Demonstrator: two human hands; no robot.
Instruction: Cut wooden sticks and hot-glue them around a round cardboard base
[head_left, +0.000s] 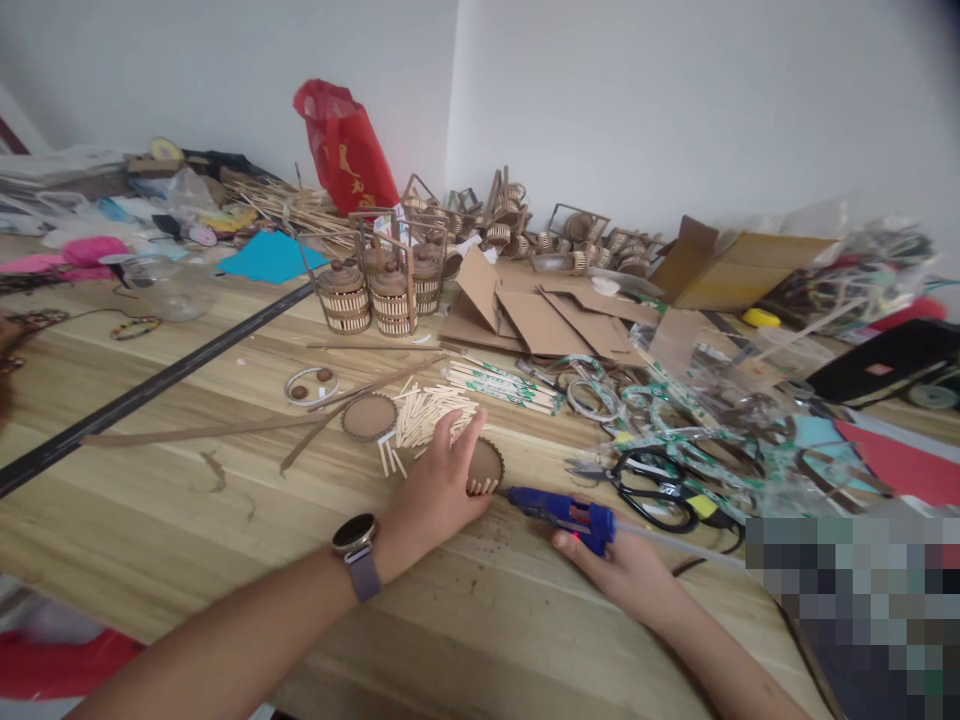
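My left hand (436, 482), with a watch (355, 545) on the wrist, rests on the table around the left side of a round cardboard disc (487, 464). Its thumb lies at the disc's lower edge, and its fingers reach along the far left side. The disc has a ridged dark rim, with a few short pale sticks standing along the near edge. My right hand (619, 562) grips a blue glue gun (566, 512), its nozzle pointing left, close to that rim. Beyond my left fingers lies a pile of short wooden sticks (427, 412), beside a second rimmed disc (369, 416).
Lidded miniature buckets (394, 300) stand behind the work area. Black scissors (660, 490) and tangled green-white packaging strips (675, 420) lie to the right. Cardboard sheets (544, 318), a red bag (349, 150) and an open box (742, 265) sit further back.
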